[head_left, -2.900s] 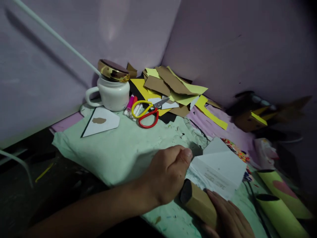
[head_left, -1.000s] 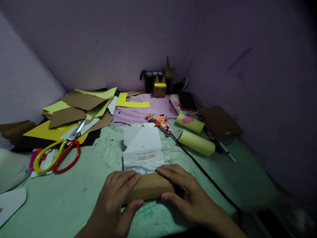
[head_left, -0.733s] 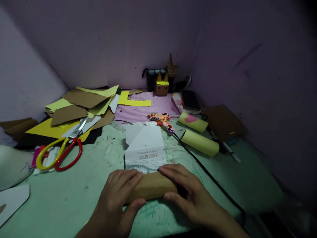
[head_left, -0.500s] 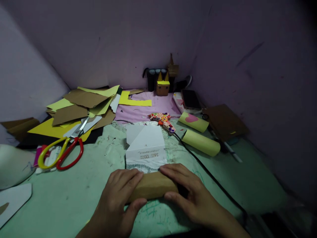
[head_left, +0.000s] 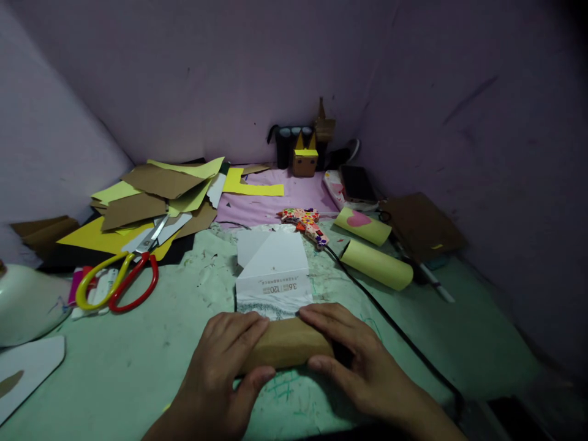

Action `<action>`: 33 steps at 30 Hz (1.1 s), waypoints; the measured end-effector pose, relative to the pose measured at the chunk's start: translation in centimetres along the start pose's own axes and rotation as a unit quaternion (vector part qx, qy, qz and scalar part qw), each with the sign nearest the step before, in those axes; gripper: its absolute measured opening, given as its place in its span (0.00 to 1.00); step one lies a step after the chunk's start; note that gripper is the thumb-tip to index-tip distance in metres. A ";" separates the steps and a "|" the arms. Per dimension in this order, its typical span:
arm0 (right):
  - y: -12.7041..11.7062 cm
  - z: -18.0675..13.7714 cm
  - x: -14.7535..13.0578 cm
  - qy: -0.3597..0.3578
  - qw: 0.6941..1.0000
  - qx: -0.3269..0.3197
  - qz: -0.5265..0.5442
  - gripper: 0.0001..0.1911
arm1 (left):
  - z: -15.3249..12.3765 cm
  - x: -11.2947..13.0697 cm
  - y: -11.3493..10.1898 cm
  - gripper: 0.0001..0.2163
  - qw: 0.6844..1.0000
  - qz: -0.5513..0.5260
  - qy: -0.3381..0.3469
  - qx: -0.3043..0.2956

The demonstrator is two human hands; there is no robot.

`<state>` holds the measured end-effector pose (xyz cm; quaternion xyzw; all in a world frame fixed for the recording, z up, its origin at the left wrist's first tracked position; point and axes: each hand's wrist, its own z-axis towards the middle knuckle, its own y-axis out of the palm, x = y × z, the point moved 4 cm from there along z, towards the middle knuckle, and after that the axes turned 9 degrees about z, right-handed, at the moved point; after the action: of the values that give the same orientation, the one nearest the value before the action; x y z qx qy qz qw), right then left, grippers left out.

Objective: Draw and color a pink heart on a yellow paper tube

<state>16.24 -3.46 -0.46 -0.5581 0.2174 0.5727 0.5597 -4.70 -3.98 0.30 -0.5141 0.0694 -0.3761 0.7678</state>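
Observation:
A brown cardboard tube [head_left: 290,344] lies crosswise on the table close in front of me, its sides looking slightly flattened. My left hand [head_left: 225,361] is closed round its left end, fingers over the top and thumb at the near side. Round the right end curl the fingers and thumb of my right hand [head_left: 351,349]. Both ends of the tube are partly hidden by my hands. Just beyond it lies a folded white printed card [head_left: 275,269], its near edge close to my fingertips.
Red-and-yellow-handled scissors [head_left: 133,269] rest at the left by a pile of cut card [head_left: 160,184]. A patterned glue gun [head_left: 303,220] trails a black cord [head_left: 390,324] past my right hand. Two yellow paper tubes [head_left: 376,263] lie right, near a phone [head_left: 357,184]. A cardboard figure [head_left: 304,164] stands behind.
The whole view has shifted slightly, with things appearing a little further right. My hands keep the same hold on the cardboard tube.

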 end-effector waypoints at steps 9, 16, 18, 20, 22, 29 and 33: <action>-0.1 -0.1 0.0 0.005 1.000 0.001 -0.003 0.24 | 0.0 0.1 -0.1 0.22 1.000 -0.005 0.006 -0.001; 0.1 -0.1 0.2 -0.001 1.000 -0.005 0.004 0.24 | 0.4 0.2 -0.2 0.19 1.000 0.012 0.022 0.007; 0.1 -0.2 0.3 -0.004 1.000 -0.002 0.008 0.25 | 0.6 0.3 -0.4 0.18 0.999 0.021 0.032 0.014; 0.1 -0.2 0.4 -0.002 1.000 0.001 0.010 0.25 | 0.6 0.5 -0.4 0.18 0.999 0.027 0.040 0.017; 0.1 -0.2 0.5 0.003 1.000 0.001 0.013 0.25 | 0.5 0.4 -0.4 0.18 0.999 0.025 0.037 0.014; 0.1 -0.1 0.5 0.010 1.000 -0.003 0.019 0.25 | 0.2 0.2 -0.2 0.18 0.999 0.024 0.027 0.019; 0.1 -0.2 0.5 0.011 1.000 -0.005 0.023 0.25 | 0.4 0.3 -0.3 0.18 0.999 0.023 0.030 0.015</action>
<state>16.34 -3.46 -1.05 -0.5624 0.2336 0.5803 0.5408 -4.43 -3.97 0.78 -0.4893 0.0981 -0.3746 0.7814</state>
